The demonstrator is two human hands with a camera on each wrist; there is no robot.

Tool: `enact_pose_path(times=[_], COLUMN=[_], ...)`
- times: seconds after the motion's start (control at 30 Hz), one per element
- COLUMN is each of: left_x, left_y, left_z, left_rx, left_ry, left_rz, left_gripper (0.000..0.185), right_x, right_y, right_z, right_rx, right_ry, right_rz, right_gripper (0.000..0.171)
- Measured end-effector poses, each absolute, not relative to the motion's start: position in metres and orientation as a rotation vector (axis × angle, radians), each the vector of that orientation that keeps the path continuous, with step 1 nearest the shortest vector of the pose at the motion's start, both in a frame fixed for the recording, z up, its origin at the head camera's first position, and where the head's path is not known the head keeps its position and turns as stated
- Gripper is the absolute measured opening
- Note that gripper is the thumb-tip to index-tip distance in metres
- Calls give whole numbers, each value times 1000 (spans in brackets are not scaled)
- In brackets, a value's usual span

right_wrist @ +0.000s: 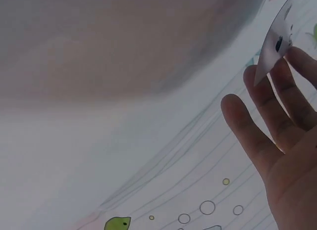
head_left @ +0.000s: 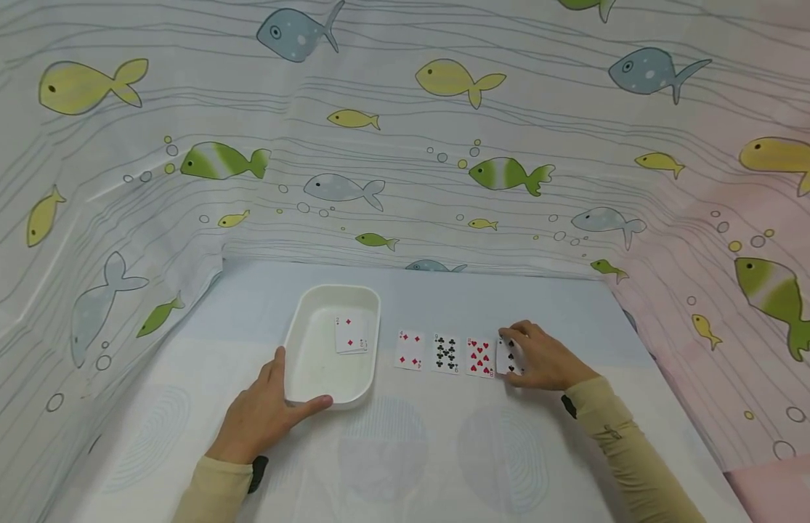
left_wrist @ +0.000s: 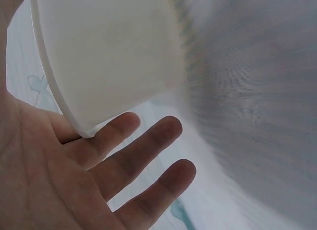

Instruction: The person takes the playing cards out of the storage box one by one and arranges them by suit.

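At row's right end, my right hand (head_left: 542,358) pinches a black card (head_left: 507,357), lifting its edge; left hand (head_left: 264,412), fingers straight, steadies the white tray (head_left: 298,347).

The bench (head_left: 405,465) lies bare in front, between the two forearms, and bare again in a strip behind the white tray (head_left: 326,396) and the row of cards (head_left: 444,354) up to the fish-print curtain (head_left: 405,145), which walls it in at the back and on both sides. The tray, with the left hand (head_left: 267,410) against its near corner, blocks the left middle, and the cards lie close side by side just right of it, leaving only a narrow gap between tray and first card. The right hand (head_left: 542,359) covers the row's right end, where it seems to lift a card (right_wrist: 277,44) by its edge, though the wrist view is too blurred to be sure.
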State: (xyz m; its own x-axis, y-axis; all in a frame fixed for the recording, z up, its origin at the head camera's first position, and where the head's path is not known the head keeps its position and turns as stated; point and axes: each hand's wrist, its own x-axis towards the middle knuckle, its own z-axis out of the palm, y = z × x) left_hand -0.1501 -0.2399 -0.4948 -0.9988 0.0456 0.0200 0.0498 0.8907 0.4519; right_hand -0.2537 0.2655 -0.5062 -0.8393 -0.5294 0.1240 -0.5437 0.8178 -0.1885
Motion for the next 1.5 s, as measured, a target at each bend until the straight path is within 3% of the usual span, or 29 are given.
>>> enact_pose_path(times=[0.9,1.5], left_x=[-154,-149], left_y=[-237,-238], left_z=[-488,-493], left_rx=[-74,-35], left_ry=[-3048,-3085], left_rz=[-726,-740], left_gripper=[133,135], right_x=[-252,-266], right_y=[269,213], right_z=[-513,-494], right_rx=[838,957], right_ry=[-3035,-2926], right_rz=[321,480], right_gripper=[79,67])
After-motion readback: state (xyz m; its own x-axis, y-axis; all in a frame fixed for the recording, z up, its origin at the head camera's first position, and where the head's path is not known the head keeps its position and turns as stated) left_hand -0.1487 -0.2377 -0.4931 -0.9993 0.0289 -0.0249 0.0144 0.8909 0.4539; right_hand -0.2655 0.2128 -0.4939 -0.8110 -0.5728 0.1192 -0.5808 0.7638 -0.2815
